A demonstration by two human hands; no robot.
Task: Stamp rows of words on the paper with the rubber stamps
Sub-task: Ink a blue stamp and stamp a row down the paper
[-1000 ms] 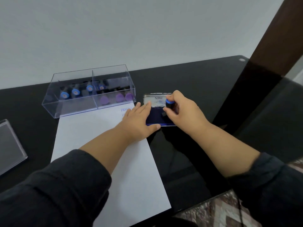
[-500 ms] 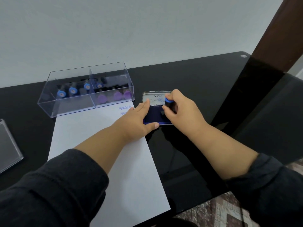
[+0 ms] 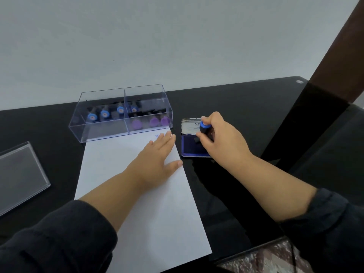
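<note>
The rubber stamp (image 3: 204, 129), blue-capped, is pinched upright in the curled fingers of the right hand (image 3: 222, 138) over the open ink pad (image 3: 192, 148). The left hand (image 3: 155, 156) lies flat, fingers straight and together, on the paper (image 3: 157, 209). Black glossy table (image 3: 236, 107); a clear stamp box (image 3: 122, 113) sits behind the paper, a pale wall (image 3: 157, 40) beyond.

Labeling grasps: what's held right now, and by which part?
Right hand grips a rubber stamp by its handle, just under the blue cap, over the ink pad. Left hand holds nothing, flat on the paper.
</note>
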